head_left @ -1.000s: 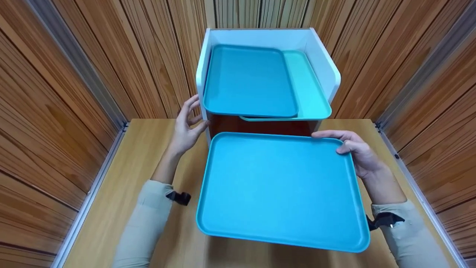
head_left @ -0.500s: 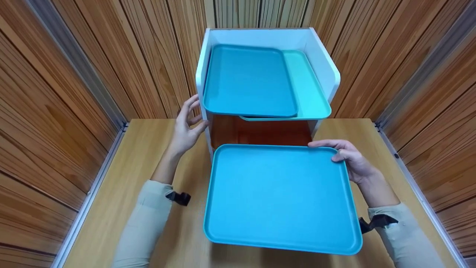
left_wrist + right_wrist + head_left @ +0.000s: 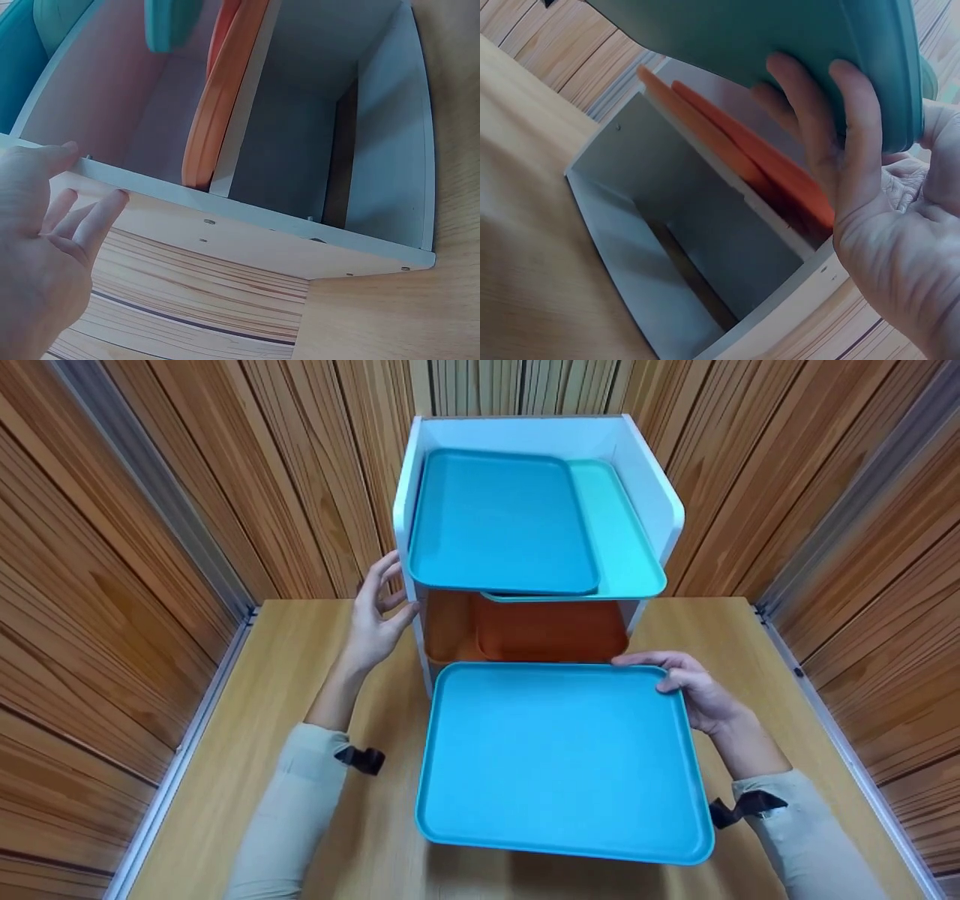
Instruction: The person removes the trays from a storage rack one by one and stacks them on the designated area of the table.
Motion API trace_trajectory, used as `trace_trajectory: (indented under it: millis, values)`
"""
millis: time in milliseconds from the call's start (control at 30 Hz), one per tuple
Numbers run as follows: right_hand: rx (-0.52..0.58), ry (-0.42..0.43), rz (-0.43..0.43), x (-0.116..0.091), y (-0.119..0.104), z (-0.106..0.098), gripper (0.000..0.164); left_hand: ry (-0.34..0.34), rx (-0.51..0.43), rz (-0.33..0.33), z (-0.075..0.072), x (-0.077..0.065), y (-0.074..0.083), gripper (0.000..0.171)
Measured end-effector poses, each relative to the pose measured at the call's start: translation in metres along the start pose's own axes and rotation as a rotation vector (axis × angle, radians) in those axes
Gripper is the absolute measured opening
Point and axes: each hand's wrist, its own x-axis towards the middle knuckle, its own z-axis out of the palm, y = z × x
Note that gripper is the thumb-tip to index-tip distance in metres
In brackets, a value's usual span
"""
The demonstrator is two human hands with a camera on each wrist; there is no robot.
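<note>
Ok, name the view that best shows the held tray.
The head view: the held tray shows nearly whole, its inner face toward the camera, the right hand covering only a corner. The right wrist view shows part of its underside and edge; the left wrist view, just a small piece.

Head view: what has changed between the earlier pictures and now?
The right hand has moved down the picture and slightly left, still gripping the blue tray, which now bares more of the orange trays. Nothing was let go. The left hand, white rack and two top trays stayed put.
</note>
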Motion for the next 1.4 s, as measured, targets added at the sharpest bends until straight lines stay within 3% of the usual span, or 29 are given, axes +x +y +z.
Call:
trace_trajectory:
  millis: [367,700,1200,1400]
  values:
    - [-0.035,0.023,0.036,0.000,0.017,-0.006,0.079,-0.013,-0.004,-0.020,-0.001,0.000,0.002,0.067]
    - [-0.077,0.129,0.106,-0.004,0.034,-0.007,0.073,-0.006,0.001,-0.029,-0.001,0.000,0.002,0.068]
    - [-0.024,0.144,0.180,-0.009,0.056,-0.018,0.071,-0.004,0.001,-0.066,-0.001,0.000,0.002,0.070]
    - [0.007,0.125,0.165,-0.011,0.065,-0.026,0.069,-0.008,0.005,-0.063,-0.002,0.000,0.001,0.069]
